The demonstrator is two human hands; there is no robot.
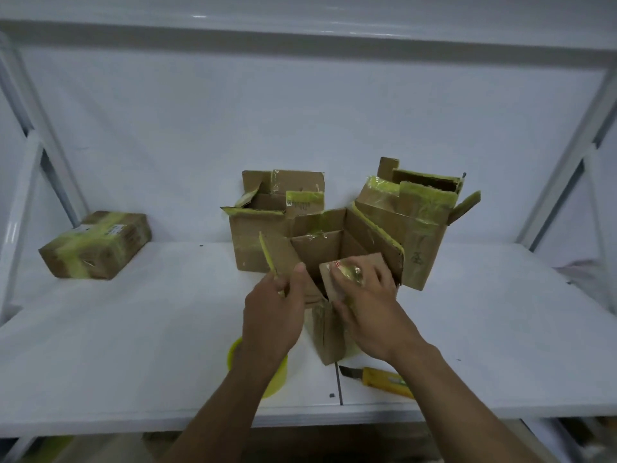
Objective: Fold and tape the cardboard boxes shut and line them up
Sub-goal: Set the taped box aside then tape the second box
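- Folding shut the front box [329, 339], which stands open on the white table [133, 329] straight ahead of me, with both my hands on its flaps
- My left hand [273, 312] grips the left flap [272, 259], thumb on the inner face and fingers curled behind it; this flap stands almost upright, its long edge running away from me
- My right hand [370, 309] holds the near flap [380, 262], fingers spread across the top and thumb tucked under the near edge; this flap tilts down over the opening
- The mouth of the box lies between my two hands and a little beyond them, so I judge the left flap has to swing to the right, toward my right hand
- The far and right flaps of this box stand up, not yet folded
- A yellow tape roll [238, 352] lies on the table partly under my left forearm, nearer that hand
- A yellow utility knife [384, 379] lies beside my right forearm, blade end pointing left
- Two more open boxes, one back left [257, 238] and one back right [420, 228], stand right behind the front box
- One taped box [96, 245] sits well apart at the far left
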